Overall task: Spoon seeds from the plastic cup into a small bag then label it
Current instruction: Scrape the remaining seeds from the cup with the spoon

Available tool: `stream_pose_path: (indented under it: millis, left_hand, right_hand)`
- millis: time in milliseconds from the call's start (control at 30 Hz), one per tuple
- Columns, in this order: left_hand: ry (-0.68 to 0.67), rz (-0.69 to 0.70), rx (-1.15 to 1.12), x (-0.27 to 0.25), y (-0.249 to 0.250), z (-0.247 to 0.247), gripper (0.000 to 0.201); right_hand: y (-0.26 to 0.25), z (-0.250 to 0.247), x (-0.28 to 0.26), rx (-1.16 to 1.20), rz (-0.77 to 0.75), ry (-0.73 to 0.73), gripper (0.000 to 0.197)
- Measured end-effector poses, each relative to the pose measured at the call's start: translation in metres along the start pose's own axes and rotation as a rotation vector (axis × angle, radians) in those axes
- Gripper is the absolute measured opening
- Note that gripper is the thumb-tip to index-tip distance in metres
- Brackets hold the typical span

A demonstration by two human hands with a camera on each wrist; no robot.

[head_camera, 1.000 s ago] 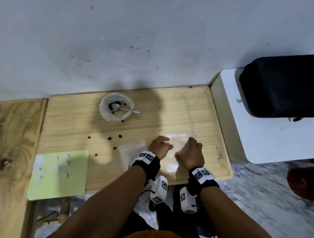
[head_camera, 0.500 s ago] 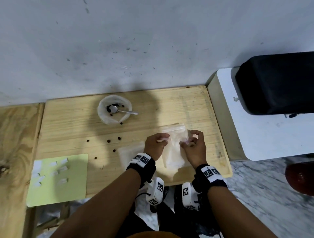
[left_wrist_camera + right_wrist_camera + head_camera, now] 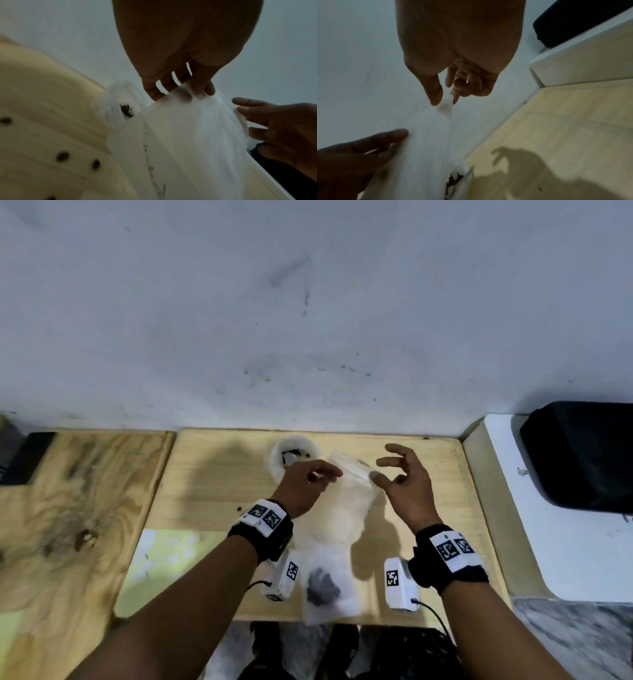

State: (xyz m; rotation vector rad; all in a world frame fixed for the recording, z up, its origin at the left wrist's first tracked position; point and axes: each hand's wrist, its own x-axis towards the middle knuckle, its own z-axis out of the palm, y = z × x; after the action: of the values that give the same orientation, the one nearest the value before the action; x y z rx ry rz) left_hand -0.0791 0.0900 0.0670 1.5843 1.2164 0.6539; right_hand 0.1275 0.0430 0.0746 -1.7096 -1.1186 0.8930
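A clear small bag (image 3: 342,508) hangs upright over the wooden table (image 3: 219,474), with a clump of dark seeds (image 3: 322,589) at its bottom. My left hand (image 3: 329,474) pinches the bag's top edge on the left; in the left wrist view the left hand's fingertips (image 3: 180,92) curl onto the bag (image 3: 188,128). My right hand (image 3: 376,470) holds the top right corner between thumb and forefinger, other fingers spread, as the right wrist view shows of the right hand (image 3: 444,100). The white plastic cup (image 3: 296,453) with its spoon stands behind my left hand, partly hidden.
Loose seeds (image 3: 62,155) lie scattered on the table left of the bag. A green sheet with small white labels (image 3: 164,556) lies at the front left. A white surface (image 3: 548,542) bearing a black object (image 3: 582,457) adjoins the table on the right.
The bag lay flat on the table under both hands; both hands have lifted it by its top edge and it now hangs upright nearer the cup.
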Motion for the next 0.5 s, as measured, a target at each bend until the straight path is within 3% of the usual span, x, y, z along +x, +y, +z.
stream_pose_path:
  millis: [100,233,333,400,500]
  left_hand:
    - [-0.069,0.014,0.079,-0.005,0.002,-0.036,0.030]
    - [0.016,0.013,0.110,-0.010,-0.004,-0.069,0.031]
    - [0.047,-0.004,0.130,-0.016,-0.012,-0.085,0.032]
    - [0.095,-0.012,0.181,-0.023,-0.017,-0.093,0.025]
    - [0.372,0.082,0.365,-0.032,-0.023,-0.098,0.014]
  right_hand:
    - [-0.025,0.013,0.009,-0.183,0.059,-0.233,0.028]
    - [-0.057,0.038,0.006,-0.190,0.197,-0.556,0.018]
    - [-0.071,0.058,-0.002,-0.195,0.190,-0.596,0.015]
    - [-0.074,0.071,-0.005,-0.172,0.188,-0.537,0.014]
    - [-0.079,0.086,-0.007,-0.099,0.204,-0.407,0.013]
